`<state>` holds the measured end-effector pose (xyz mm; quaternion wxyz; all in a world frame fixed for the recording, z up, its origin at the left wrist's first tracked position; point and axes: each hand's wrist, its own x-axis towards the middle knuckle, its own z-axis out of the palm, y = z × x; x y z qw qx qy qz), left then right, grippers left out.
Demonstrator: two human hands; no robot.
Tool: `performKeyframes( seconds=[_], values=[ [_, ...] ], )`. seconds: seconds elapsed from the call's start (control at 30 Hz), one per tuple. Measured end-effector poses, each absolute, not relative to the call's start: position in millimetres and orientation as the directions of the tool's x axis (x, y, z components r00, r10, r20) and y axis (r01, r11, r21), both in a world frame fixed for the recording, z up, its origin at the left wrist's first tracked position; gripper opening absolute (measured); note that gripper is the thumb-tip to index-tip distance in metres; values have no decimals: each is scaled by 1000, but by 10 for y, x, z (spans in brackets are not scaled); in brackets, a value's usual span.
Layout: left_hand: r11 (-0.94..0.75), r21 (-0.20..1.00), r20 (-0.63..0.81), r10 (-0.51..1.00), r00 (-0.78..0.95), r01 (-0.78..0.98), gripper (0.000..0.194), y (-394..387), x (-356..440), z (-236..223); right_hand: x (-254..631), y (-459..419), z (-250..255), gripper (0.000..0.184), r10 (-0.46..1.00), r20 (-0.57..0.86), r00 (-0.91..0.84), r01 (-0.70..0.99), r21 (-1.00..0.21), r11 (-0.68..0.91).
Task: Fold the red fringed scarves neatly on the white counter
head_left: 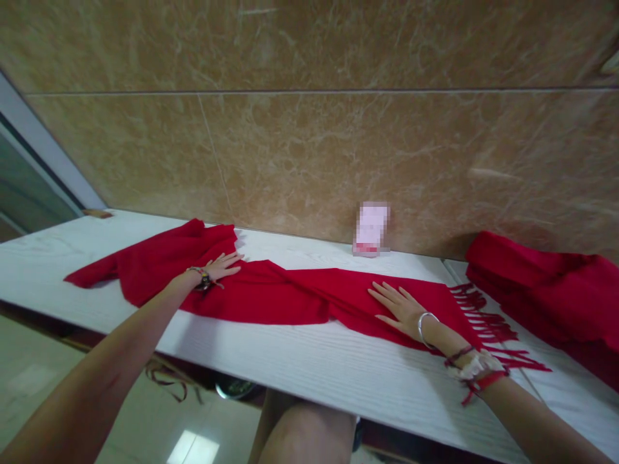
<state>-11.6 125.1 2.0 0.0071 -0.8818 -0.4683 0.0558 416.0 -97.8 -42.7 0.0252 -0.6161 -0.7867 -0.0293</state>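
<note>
A red scarf [290, 296] with a fringed right end stretches lengthwise over the white table. Its left part is bunched and folded, and a slanting crease crosses its middle. My left hand [222, 265] lies on the scarf beside the bunched part, fingers stretched out and apart. Farther right, my right hand [399, 308] rests flat on the scarf near the fringe [488, 319], its fingers spread too. Neither hand grips the cloth. Bracelets circle both wrists.
More red cloth [541, 283] lies in a heap at the right, by the wall. A blurred-out phone-shaped object [371, 229] leans against the tiled wall [309, 161]. The white table [290, 361] has a seam at the right. A small brown piece [98, 213] sits at the far left corner.
</note>
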Motion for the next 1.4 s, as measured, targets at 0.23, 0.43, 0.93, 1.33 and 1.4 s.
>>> performKeyframes(
  seconds=[0.23, 0.43, 0.93, 1.33, 1.4],
  values=[
    [-653, -252, 26, 733, 679, 714, 33, 1269, -52, 272, 4190, -995, -459, 52, 977, 69, -202, 979, 2, 203],
    [-560, -349, 180, 747, 640, 752, 23, 1282, -228, 690, 4168, -996, -408, 54, 985, 43, -167, 982, -86, 171],
    [-814, -284, -135, 557, 820, 506, 56, 818, 85, 236, 3989, -1033, -340, 50, 927, 235, -293, 929, -160, 334],
    [-858, -268, 21, 449, 893, 438, 61, 901, 385, 205, 3607, -1023, -166, 63, 843, 154, -515, 815, -216, 537],
    [-910, -231, 2, 352, 936, 343, 60, 762, 464, 134, 3628, -1025, -179, 64, 843, 168, -512, 819, -200, 537]
  ],
)
